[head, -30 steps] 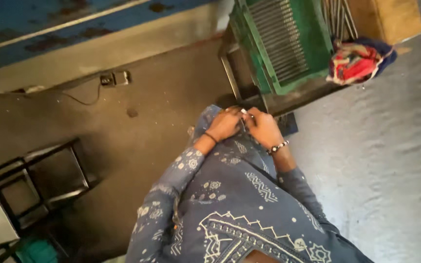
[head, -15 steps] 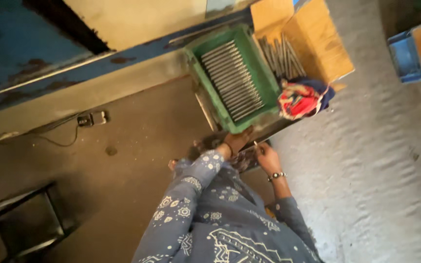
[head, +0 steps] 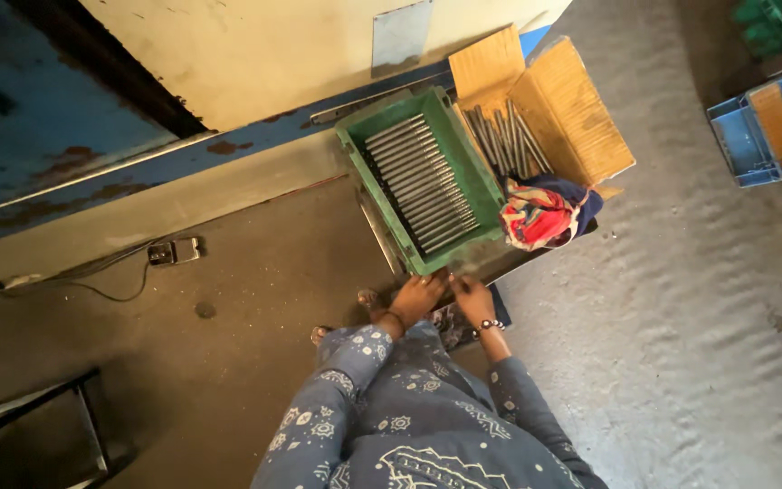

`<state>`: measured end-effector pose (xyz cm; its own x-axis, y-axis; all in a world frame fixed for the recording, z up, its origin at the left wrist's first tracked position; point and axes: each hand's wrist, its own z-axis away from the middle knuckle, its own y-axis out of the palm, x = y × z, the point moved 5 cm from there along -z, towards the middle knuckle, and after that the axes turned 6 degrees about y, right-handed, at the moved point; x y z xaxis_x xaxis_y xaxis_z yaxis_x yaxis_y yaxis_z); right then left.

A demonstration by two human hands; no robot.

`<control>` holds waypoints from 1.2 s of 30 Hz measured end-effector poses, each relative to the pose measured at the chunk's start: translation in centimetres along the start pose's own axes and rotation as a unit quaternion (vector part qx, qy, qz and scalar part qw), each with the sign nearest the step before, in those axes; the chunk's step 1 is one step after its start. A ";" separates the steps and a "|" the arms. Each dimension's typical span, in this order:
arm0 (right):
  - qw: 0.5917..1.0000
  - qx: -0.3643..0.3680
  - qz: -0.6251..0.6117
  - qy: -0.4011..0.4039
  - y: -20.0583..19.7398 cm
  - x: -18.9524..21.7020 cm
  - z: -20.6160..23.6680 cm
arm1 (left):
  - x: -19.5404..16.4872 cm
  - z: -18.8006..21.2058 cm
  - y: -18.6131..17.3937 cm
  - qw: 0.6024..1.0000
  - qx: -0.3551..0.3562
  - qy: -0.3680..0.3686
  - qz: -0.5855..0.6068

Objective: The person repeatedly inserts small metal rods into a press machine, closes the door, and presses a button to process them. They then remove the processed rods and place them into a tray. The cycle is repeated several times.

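Note:
Both my hands reach to the near rim of a green plastic crate (head: 352, 139) filled with a row of grey metal rods (head: 420, 179). My left hand (head: 416, 297), a dark bangle on its wrist, touches the crate's near corner. Close beside it is my right hand (head: 473, 298), wearing a beaded bracelet, with curled fingers. The spot is blurred and I cannot make out anything in either hand. My blue patterned sleeves and lap fill the bottom of the view.
Behind the crate an open cardboard box (head: 572, 113) holds more metal rods (head: 504, 140). A red, white and blue cloth bundle (head: 543, 214) lies at the crate's right. A blue bin (head: 760, 131) stands far right, a socket with cable (head: 174, 251) lies left, and a metal frame (head: 42, 421) stands bottom left.
The view has swung up toward the crate and boxes. My hands, held together close over my lap a second ago, have stretched forward to the crate's near rim.

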<state>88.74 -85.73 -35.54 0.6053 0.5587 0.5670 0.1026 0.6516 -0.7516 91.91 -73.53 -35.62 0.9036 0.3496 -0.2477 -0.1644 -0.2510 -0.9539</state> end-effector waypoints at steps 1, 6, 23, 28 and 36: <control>1.000 -0.010 0.005 -0.010 0.1 0.4 0.0 | 0.0 0.7 -0.3 0.999 -0.029 0.019 0.008; 0.999 0.007 0.016 -0.049 1.0 1.1 0.1 | 1.1 2.8 0.6 0.994 0.038 0.087 0.050; 0.815 0.451 -0.319 0.177 9.4 8.6 3.3 | 4.8 12.5 -5.7 0.801 -0.397 -0.356 0.272; 0.789 0.490 -0.327 0.175 9.2 10.3 3.7 | 4.8 13.0 -7.4 0.779 -0.386 -0.380 0.316; 0.758 0.528 -0.333 0.191 8.6 10.2 3.9 | 5.0 12.0 -7.7 0.751 -0.299 -0.430 0.402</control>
<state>92.71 -72.43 -34.94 0.9019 -0.1314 0.4114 -0.0816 0.8836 0.4612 92.92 -59.00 -31.53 -0.0240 0.2574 -0.9660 -0.0809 -0.9636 -0.2547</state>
